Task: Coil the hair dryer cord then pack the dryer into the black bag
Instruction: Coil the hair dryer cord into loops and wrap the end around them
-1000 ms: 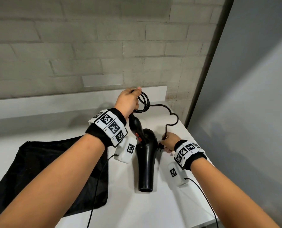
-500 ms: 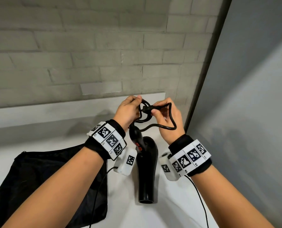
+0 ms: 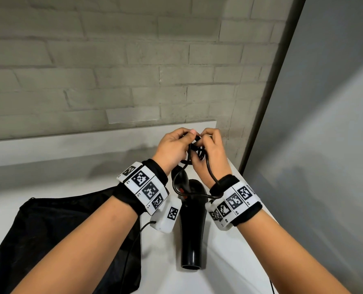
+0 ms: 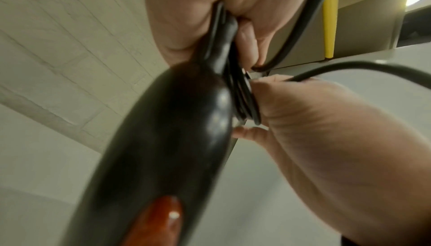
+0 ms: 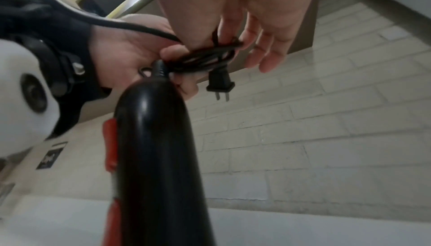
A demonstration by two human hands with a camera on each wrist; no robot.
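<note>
The black hair dryer [image 3: 192,219] rests on the white table [image 3: 229,262], nozzle toward me, its handle with the red switch [image 5: 109,143] raised toward my hands. Just above the handle end my left hand [image 3: 188,135] grips the coiled black cord [image 3: 198,152]. My right hand [image 3: 201,140] meets it from the right, and thumb and forefinger pinch the bundle [image 5: 205,56] while the other fingers stay extended. The plug [image 5: 220,82] hangs below the bundle. One slack strand [image 3: 210,177] droops over my right wrist. The black bag [image 3: 59,230] lies flat on the left.
A brick wall [image 3: 134,71] with a white ledge [image 3: 70,145] stands close behind the hands. A grey panel [image 3: 324,145] borders the table on the right. The table's right edge runs beside my right forearm.
My right hand came up from the table with the plug end and joined my left hand at the coil. The wide loose loop of cord has shrunk to one slack strand.
</note>
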